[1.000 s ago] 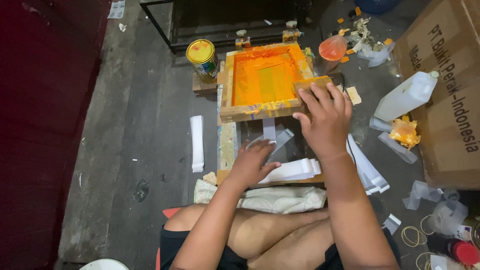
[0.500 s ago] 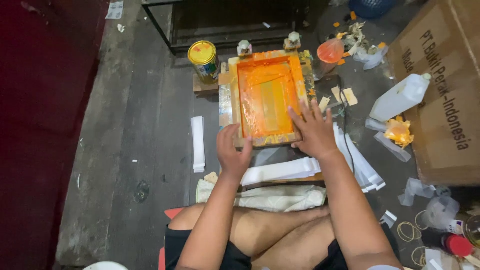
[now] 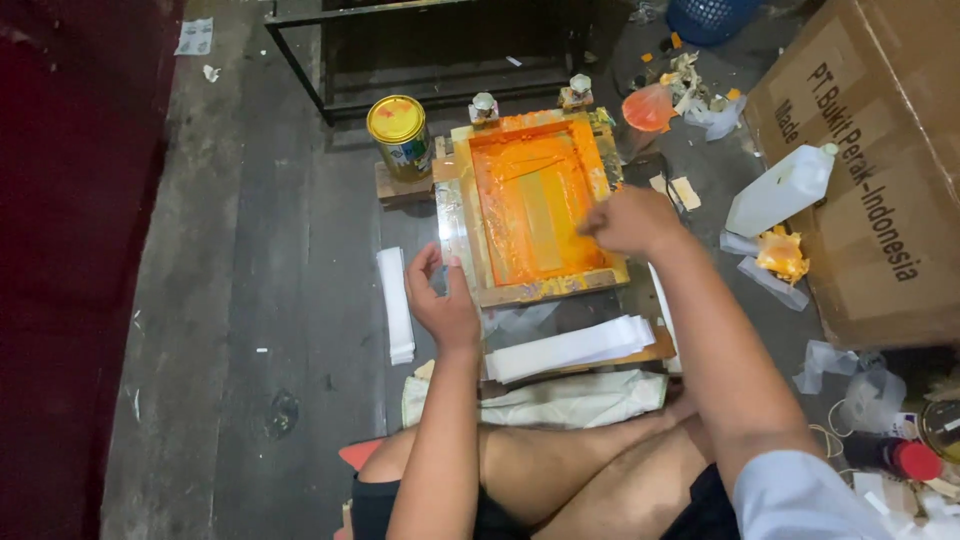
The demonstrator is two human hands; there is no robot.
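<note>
A wooden printing frame [image 3: 545, 290] with an orange-inked screen [image 3: 530, 200] lies flat on a low board in front of my crossed legs. My left hand [image 3: 443, 300] sits at the frame's near left corner, thumb against the rail and fingers curled apart, holding nothing I can see. My right hand [image 3: 630, 220] is over the screen's right edge, fingers curled closed; nothing shows in it. A stack of white strips [image 3: 570, 348] lies on the board just below the frame.
A yellow-lidded paint can [image 3: 398, 130] stands left of the frame's far end. More white strips [image 3: 397, 300] lie on the floor to the left. A white jug [image 3: 780, 190], a cardboard box [image 3: 880, 150] and orange-stained scraps [image 3: 780, 255] crowd the right. A metal rack [image 3: 430, 40] stands behind.
The frame, tilted up a second ago, has come down flat. My right hand slid from its near edge to the right side of the screen; my left hand moved to the left rail.
</note>
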